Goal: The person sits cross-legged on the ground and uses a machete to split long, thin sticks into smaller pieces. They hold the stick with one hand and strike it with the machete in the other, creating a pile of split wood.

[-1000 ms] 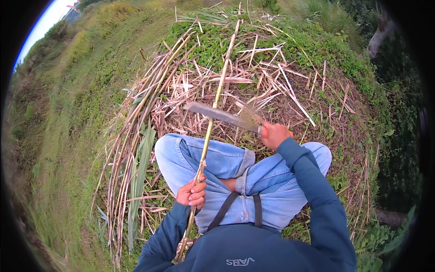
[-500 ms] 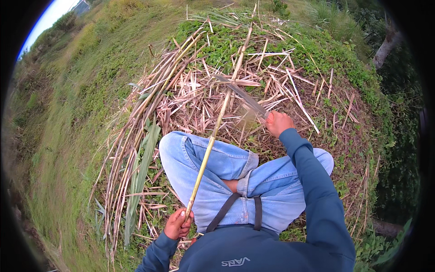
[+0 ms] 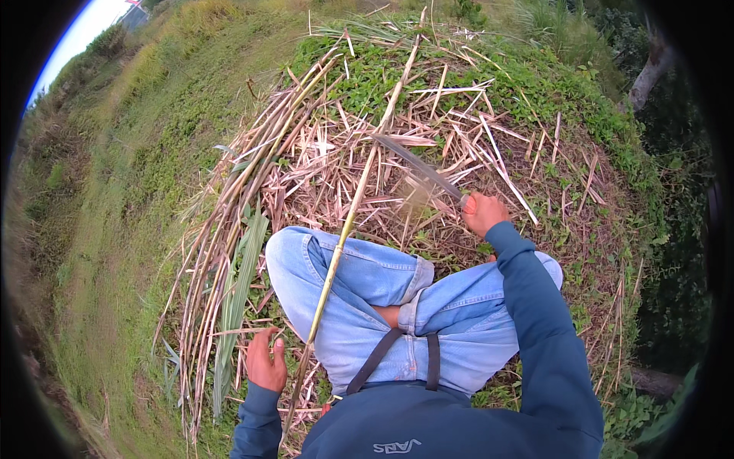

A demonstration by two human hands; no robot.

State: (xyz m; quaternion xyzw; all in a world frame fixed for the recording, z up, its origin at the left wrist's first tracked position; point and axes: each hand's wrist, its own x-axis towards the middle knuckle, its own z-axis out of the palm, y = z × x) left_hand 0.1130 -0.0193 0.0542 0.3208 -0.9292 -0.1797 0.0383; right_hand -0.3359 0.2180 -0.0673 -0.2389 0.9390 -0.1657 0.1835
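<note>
A long, thin yellow-brown cane stalk (image 3: 336, 256) slants across my left thigh, running from the far litter down past my left side. My left hand (image 3: 266, 359) is off the stalk, just to its left, with the thumb apart from the fingers and nothing in them. My right hand (image 3: 485, 213) is closed round the handle of a machete (image 3: 420, 166), beyond my right knee. The dark blade points far left, and its tip overlaps the stalk in view; whether they touch I cannot tell.
Left of me lies a long heap of cut stalks (image 3: 218, 260) with a green leaf blade (image 3: 243, 294) along it. Dry husk strips (image 3: 329, 172) litter the ground ahead. My crossed legs in jeans (image 3: 355, 268) fill the near middle. A tree trunk (image 3: 650, 73) stands far right.
My left hand has let go of the stalk and moved left. The stalk's near end has swung left and down. My right hand and the machete have shifted slightly right and nearer.
</note>
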